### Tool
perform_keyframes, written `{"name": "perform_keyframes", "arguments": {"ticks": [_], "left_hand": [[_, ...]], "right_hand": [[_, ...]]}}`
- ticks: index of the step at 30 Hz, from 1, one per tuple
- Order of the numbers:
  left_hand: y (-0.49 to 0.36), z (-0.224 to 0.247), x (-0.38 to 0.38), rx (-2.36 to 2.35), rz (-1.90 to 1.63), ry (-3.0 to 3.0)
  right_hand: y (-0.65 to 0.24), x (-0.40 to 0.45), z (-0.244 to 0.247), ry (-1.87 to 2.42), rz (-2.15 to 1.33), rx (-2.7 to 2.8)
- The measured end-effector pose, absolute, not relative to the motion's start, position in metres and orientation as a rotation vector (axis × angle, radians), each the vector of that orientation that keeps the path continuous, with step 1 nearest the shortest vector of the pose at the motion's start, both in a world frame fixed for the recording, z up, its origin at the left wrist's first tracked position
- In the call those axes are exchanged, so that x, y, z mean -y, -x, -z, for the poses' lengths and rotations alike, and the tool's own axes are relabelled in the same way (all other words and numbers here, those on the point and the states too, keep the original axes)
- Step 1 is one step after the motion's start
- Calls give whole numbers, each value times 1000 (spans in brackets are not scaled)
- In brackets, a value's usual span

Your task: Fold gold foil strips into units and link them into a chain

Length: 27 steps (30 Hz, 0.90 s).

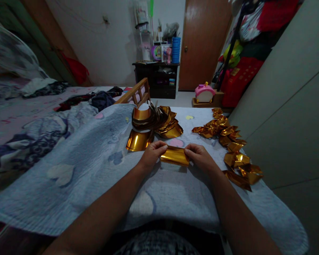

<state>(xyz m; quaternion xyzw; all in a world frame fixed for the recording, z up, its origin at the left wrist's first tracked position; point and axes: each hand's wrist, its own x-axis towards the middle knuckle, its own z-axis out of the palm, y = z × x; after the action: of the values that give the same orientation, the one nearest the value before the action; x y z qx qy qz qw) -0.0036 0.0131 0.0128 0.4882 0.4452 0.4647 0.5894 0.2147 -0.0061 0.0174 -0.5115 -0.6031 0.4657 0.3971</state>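
A gold foil sheet (174, 156), bent over along its far edge, is stretched between my two hands above the pale blue cloth. My left hand (154, 154) pinches its left end with thumb and fingers. Its right end is pinched by my right hand (199, 156). Just beyond my left hand lies a flat gold sheet (139, 140), and behind it stands a fanned pile of gold foil sheets (168, 122). On the right, folded gold foil pieces (234, 141) lie in a curved row, apart from my right hand.
The pale blue cloth (95, 184) with heart shapes covers the surface before me. A wooden rail (138, 92) rises behind the pile. At left is a bed (42, 109) with rumpled clothes. A pale cabinet (289, 106) borders the right side, with a pink toy (204, 93) farther back.
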Motion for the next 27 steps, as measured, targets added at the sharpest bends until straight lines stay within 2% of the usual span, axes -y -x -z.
{"name": "perform_keyframes", "arguments": {"ticks": [11, 27], "left_hand": [[0, -1, -12, -1251, -1001, -1646], [-9, 1, -10, -1399, -716, -2222]], "right_hand": [[-215, 2, -8, 1533, -825, 1744], [-218, -6, -2, 1689, -722, 1883]]}}
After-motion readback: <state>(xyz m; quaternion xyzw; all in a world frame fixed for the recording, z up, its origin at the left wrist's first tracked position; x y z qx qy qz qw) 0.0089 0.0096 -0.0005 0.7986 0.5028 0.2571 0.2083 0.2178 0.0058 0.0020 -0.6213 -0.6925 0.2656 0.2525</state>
